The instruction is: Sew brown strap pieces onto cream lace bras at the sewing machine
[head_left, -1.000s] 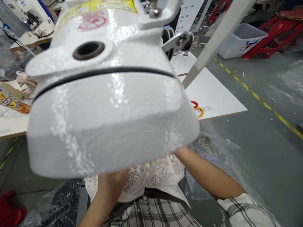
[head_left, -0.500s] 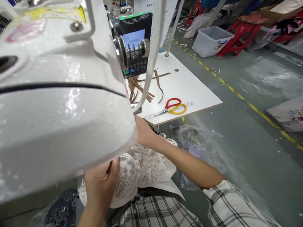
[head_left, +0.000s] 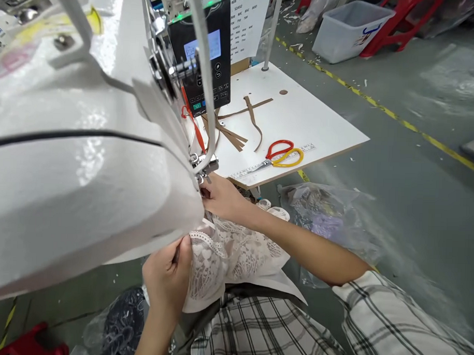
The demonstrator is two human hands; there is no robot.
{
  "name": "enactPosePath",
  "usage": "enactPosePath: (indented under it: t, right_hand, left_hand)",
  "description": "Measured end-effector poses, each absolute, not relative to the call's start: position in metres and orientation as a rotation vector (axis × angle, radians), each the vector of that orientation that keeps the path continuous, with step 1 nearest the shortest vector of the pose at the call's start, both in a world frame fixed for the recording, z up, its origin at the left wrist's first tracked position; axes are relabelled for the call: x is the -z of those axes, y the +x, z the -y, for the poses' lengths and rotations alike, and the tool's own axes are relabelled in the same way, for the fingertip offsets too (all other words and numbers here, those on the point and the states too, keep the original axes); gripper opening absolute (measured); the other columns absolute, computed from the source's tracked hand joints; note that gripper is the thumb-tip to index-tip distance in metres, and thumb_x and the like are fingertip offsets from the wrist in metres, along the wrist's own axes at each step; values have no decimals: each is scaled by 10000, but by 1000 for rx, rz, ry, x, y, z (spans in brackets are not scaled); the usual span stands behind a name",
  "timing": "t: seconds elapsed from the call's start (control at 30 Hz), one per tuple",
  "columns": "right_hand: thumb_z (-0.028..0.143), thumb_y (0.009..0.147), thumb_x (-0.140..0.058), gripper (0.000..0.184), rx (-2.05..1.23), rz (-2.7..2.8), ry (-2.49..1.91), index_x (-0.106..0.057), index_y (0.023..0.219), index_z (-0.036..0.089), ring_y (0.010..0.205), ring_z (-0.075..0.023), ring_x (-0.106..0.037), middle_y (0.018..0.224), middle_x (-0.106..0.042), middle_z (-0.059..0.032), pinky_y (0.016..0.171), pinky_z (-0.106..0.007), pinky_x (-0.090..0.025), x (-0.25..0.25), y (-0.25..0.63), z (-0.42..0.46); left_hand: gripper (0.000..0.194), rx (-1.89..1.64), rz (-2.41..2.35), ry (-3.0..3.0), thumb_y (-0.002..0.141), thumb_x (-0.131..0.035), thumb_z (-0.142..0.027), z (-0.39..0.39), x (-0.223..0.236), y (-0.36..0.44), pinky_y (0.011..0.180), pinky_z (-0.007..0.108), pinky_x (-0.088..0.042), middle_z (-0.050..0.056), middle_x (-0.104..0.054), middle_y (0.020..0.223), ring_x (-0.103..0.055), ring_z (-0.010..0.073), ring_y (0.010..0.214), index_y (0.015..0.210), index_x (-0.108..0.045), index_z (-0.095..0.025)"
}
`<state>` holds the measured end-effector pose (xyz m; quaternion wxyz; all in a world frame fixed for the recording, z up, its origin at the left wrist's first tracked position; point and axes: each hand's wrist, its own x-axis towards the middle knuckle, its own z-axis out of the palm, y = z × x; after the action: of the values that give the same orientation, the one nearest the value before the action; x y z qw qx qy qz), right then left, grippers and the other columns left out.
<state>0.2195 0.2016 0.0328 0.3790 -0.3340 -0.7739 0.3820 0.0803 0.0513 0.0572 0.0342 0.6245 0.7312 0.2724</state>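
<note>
A white sewing machine fills the left of the head view, its head hiding part of the work. Across my lap lies a white lace bra with scalloped trim. My left hand pinches the trimmed edge of one cup, just below the machine head. Up by the presser foot and needle area, my right hand has its fingers curled in on the bra's upper part. The tips of those fingers are partly hidden by the machine.
On the white table lie red-and-yellow scissors, a printed ruler and brown strips. A control panel stands behind the machine. Plastic bags lie on the floor, with a clear bin and red stool beyond.
The view has shifted, so the machine sits farther left and more of my right hand's fingers show. Both hands stay on the bra with little visible movement.
</note>
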Motion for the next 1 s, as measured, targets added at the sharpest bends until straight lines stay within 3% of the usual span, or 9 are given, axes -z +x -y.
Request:
enactPosePath:
  t: [0.33,0.6,0.8,0.93,1.0]
  right_hand:
    - [136,797,-568,145,-918,2023,-906,-650,908,184,920,-175,-568,1002,-612,-38,761,-262,-425,-29,217,-203]
    - [150,794,-603,137,-913,2005,-899,-662,912,184,917,-177,-584,1019,-619,-39,763,-262,-431,-29,215,-202]
    - [130,779,-625,143,-948,1976,-922,-660,908,181,920,-179,-574,1061,-610,-44,759,-273,-417,-32,212,-202]
    - [176,819,-620,47,-1111,1788,-837,-642,859,166,878,-154,-557,984,-588,-32,768,-281,-425,-29,216,-195]
    - [253,855,-617,83,-1253,1623,-816,-623,847,170,808,-138,-544,903,-568,-19,724,-278,-438,-24,226,-179]
  left_hand:
    - [292,-893,-2319,1873,887,-586,-373,-51,-48,76,526,239,-426,56,-761,852,-642,149,604,1043,-745,-183]
    - [306,-860,-2360,1760,881,-590,-388,-50,-48,74,545,244,-419,-5,-655,612,-568,143,542,1079,-716,-192]
    - [239,-920,-2336,1624,858,-601,-420,-53,-46,72,600,237,-454,27,-713,769,-650,170,720,859,-670,-191]
    - [300,-855,-2284,1588,877,-562,-432,-55,-54,73,575,235,-434,15,-673,686,-638,163,679,679,-584,-207]
    - [297,-813,-2229,1616,863,-578,-445,-52,-59,74,545,230,-415,-9,-630,615,-618,154,609,685,-549,-209]
